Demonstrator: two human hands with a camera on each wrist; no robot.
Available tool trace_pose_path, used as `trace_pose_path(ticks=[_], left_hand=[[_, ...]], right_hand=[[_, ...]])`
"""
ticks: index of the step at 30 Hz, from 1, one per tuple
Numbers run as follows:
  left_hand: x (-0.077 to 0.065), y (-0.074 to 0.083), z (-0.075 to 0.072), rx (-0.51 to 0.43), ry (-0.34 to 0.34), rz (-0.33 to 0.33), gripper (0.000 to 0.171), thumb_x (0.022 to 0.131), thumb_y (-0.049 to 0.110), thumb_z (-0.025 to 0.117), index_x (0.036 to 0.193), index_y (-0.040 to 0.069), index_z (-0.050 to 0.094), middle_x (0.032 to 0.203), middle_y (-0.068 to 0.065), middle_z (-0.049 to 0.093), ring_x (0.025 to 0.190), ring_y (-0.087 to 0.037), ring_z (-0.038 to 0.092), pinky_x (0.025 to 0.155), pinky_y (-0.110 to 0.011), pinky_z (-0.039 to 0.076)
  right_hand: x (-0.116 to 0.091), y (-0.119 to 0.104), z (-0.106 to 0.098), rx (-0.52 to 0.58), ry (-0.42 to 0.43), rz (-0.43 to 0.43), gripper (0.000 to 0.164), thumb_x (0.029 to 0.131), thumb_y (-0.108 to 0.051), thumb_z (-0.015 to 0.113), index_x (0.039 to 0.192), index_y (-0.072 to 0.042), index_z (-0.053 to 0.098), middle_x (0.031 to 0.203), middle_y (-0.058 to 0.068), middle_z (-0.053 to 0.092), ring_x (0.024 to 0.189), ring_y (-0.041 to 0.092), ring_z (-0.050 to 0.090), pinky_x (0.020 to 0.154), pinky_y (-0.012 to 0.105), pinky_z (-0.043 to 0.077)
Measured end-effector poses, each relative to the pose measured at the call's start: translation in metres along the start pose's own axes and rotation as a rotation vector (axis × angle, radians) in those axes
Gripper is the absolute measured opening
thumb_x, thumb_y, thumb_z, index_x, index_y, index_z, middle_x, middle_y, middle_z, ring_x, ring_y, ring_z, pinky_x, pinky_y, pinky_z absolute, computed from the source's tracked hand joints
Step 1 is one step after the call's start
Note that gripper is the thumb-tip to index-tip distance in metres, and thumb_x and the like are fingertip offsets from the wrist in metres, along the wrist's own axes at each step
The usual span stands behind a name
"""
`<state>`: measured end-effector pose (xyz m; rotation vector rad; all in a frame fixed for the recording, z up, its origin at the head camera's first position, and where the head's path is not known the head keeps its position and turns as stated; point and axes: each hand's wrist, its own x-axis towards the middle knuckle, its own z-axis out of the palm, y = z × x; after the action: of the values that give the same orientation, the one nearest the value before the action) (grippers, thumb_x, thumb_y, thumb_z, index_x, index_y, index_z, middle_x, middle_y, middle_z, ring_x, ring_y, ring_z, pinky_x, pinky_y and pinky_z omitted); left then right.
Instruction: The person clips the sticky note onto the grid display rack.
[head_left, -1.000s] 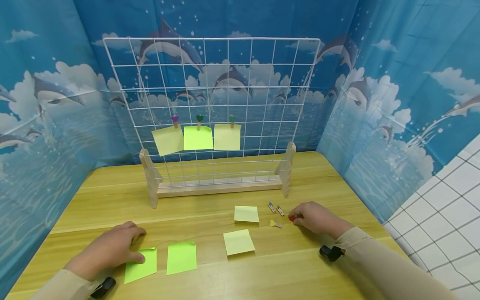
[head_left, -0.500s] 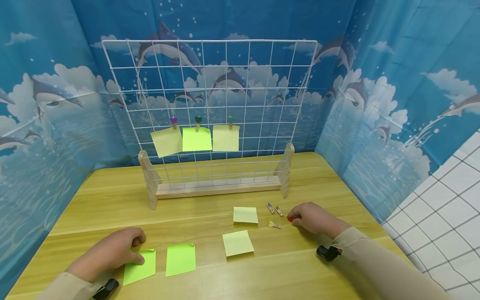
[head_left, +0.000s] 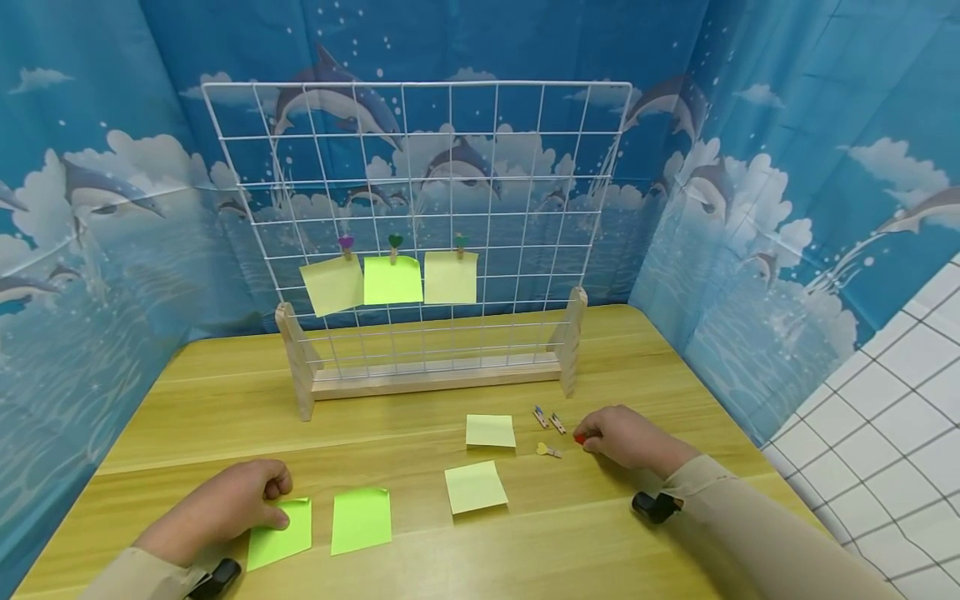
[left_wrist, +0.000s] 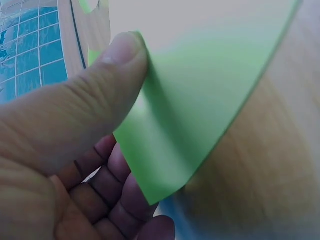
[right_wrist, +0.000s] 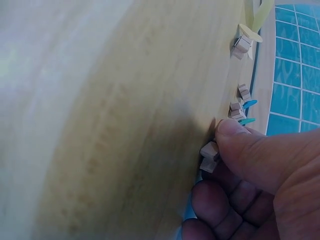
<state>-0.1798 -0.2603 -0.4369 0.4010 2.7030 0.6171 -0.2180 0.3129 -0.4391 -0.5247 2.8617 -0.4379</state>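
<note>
The left hand [head_left: 225, 504], in front of the rack [head_left: 438, 382] toward its left end, pinches a green note [head_left: 292, 533] between thumb and curled fingers; a tighter grip might crease its bent edge. In front of the rack's right end, the right hand [head_left: 628, 433], fingers nearly closed, pinches a red clip [head_left: 580, 439], which could slip if they shift. Before the rack lie a second green note [head_left: 362, 522], 2 yellow notes [head_left: 476, 487] and 3 loose clips [head_left: 558, 423], which a careless sweep could scatter. On the rack, 3 upper clips [head_left: 395, 242] hold 3 hung notes [head_left: 393, 282]; the leftmost tilts, and a knock might loosen it.
</note>
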Motion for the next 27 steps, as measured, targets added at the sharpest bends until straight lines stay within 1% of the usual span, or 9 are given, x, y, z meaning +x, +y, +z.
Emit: trace_pose_path(ticks=[9, 12, 16, 19, 23, 27], left_hand=[[-0.0011, 0.0020, 0.0010, -0.053, -0.024, -0.011, 0.027, 0.083, 0.016, 0.089, 0.092, 0.013, 0.063, 0.084, 0.001, 0.055, 0.079, -0.018, 0.048, 0.070, -0.031, 0.040], [-0.0022, 0.0015, 0.0009, -0.058, -0.028, 0.005, 0.026, 0.085, 0.016, 0.088, 0.090, 0.014, 0.063, 0.083, 0.002, 0.054, 0.077, -0.016, 0.047, 0.068, -0.030, 0.039], [-0.0038, -0.0005, 0.0004, -0.061, -0.031, 0.044, 0.025, 0.086, 0.017, 0.087, 0.089, 0.014, 0.062, 0.081, 0.003, 0.053, 0.073, -0.011, 0.046, 0.066, -0.027, 0.038], [-0.0049, -0.0020, -0.0005, -0.069, -0.039, 0.069, 0.026, 0.087, 0.018, 0.086, 0.088, 0.013, 0.060, 0.080, 0.003, 0.050, 0.071, -0.009, 0.043, 0.065, -0.027, 0.035], [-0.0056, -0.0039, -0.0012, -0.079, -0.049, 0.084, 0.029, 0.088, 0.020, 0.085, 0.086, 0.013, 0.057, 0.077, 0.003, 0.047, 0.069, -0.008, 0.042, 0.063, -0.027, 0.033], [-0.0061, -0.0065, -0.0002, -0.075, -0.052, 0.102, 0.026, 0.091, 0.019, 0.082, 0.086, 0.015, 0.057, 0.077, 0.004, 0.050, 0.068, -0.006, 0.043, 0.062, -0.025, 0.035]], right_hand=[[-0.0008, -0.0012, 0.0005, 0.007, 0.002, 0.012, 0.017, 0.095, -0.011, 0.077, 0.112, -0.011, 0.081, 0.101, -0.002, 0.077, 0.088, 0.012, 0.065, 0.084, 0.040, 0.058], [-0.0008, -0.0015, 0.0005, 0.010, 0.003, 0.017, 0.017, 0.095, -0.011, 0.077, 0.111, -0.011, 0.081, 0.100, -0.002, 0.077, 0.088, 0.011, 0.065, 0.083, 0.040, 0.058], [-0.0007, -0.0011, 0.0006, 0.014, 0.000, 0.020, 0.017, 0.095, -0.012, 0.077, 0.112, -0.011, 0.081, 0.100, -0.002, 0.077, 0.088, 0.011, 0.064, 0.083, 0.040, 0.058], [-0.0006, -0.0003, 0.0006, 0.020, -0.002, 0.019, 0.017, 0.095, -0.012, 0.077, 0.112, -0.011, 0.081, 0.101, -0.002, 0.077, 0.088, 0.011, 0.064, 0.084, 0.040, 0.058], [-0.0002, 0.0012, 0.0009, 0.026, -0.001, 0.015, 0.017, 0.095, -0.012, 0.077, 0.112, -0.011, 0.081, 0.101, -0.002, 0.077, 0.088, 0.011, 0.064, 0.085, 0.040, 0.058], [0.0000, 0.0024, 0.0013, 0.024, -0.001, 0.012, 0.017, 0.095, -0.012, 0.077, 0.112, -0.011, 0.081, 0.101, -0.002, 0.077, 0.089, 0.011, 0.065, 0.085, 0.041, 0.058]])
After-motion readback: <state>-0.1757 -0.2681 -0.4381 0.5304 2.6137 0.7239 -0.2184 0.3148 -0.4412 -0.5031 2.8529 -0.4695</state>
